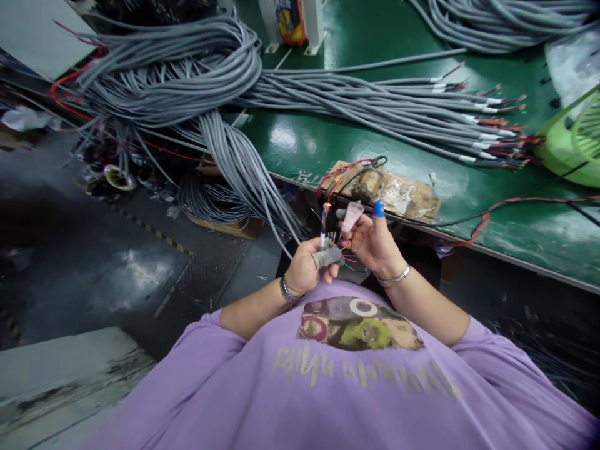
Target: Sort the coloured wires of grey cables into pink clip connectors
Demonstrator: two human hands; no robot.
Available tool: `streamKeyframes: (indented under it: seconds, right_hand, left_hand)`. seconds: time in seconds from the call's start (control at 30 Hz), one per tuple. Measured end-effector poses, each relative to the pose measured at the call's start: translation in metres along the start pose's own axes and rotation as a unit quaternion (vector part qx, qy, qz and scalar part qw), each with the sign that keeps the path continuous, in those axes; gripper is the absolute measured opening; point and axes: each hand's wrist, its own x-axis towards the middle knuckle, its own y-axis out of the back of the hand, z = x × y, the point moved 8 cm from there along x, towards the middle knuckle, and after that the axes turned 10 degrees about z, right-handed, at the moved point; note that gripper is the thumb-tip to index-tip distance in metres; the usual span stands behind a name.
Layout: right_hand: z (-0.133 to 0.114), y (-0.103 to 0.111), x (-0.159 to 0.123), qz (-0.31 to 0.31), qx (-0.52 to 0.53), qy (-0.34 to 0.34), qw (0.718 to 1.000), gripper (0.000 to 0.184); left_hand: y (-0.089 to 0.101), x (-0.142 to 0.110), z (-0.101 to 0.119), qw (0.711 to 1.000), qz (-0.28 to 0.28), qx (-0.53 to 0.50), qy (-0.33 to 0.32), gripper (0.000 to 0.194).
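Observation:
At the bench edge, my left hand (307, 267) is closed around grey cable ends with thin coloured wires (347, 257) fanning out to the right. A grey cover wraps its thumb. My right hand (375, 244) is beside these wires, its thumb raised under a blue finger cover (379, 209) and apart from the index finger, which has a pale pink cover (352, 216). Its lower fingers are partly curled near the wires; whether they touch one is unclear. Above my left hand stands a white-banded cable end (323, 236) with bundled coloured wires.
A stained wooden block (407, 195) with red and black leads lies at the edge of the green bench (300, 140). Behind it stretch many grey cables (375, 106) from a large coil (173, 69). A green plastic fan-like object (574, 140) stands right. More cables (255, 169) hang over the edge.

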Motion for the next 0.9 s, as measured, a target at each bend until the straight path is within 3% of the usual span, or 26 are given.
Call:
streamKeyframes:
  seconds: [0.23,0.4,0.47,0.67,0.9]
  right_hand:
    - [-0.002,0.0,0.0,0.017,0.017,0.026,0.999,0.041]
    - [-0.012,0.017,-0.002,0.09,-0.025,0.165,0.982,0.041]
    - [-0.013,0.02,-0.002,0.107,-0.036,0.185,0.976,0.044]
    - [0.004,0.001,0.007,0.034,0.007,0.038,0.999,0.057]
    - [0.004,0.001,0.007,0.027,0.053,0.027,0.998,0.049]
  left_hand:
    - [-0.006,-0.003,0.005,0.998,0.035,-0.048,-0.015,0.036]
    - [-0.005,-0.001,0.003,0.996,0.048,-0.072,-0.008,0.034]
    - [-0.005,0.0,0.002,0.996,0.05,-0.076,-0.004,0.035]
    - [-0.008,0.004,-0.002,0.996,0.045,-0.076,0.007,0.038]
    - [-0.009,0.007,-0.007,0.998,0.038,-0.052,0.014,0.04]
